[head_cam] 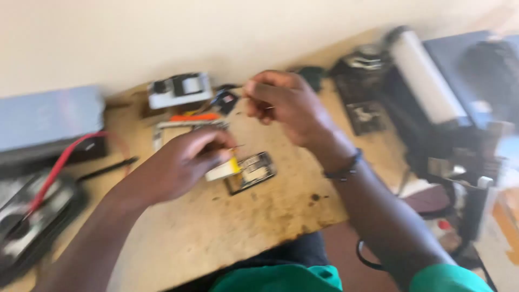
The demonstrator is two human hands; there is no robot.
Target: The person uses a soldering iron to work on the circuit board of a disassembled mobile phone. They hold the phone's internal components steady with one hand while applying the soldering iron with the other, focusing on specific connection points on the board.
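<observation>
Near the front edge of the stained wooden workbench (227,227), the left hand (184,162) is curled shut around a small tool with a yellow and white handle (224,170), its thin tip pointing right. Just beside it lies an opened phone frame (251,172), flat on the bench, roughly mid-board. Farther back, the right hand (286,103) is lifted, thumb and forefinger pinched on something tiny, perhaps a screw or pin; blur hides what. This looks like fine disassembly or refitting, and the next move likely calls for steady placing of that small part. Toward the back edge, a white box-shaped device (178,89) and a red cable (59,162) are smeared by motion.
</observation>
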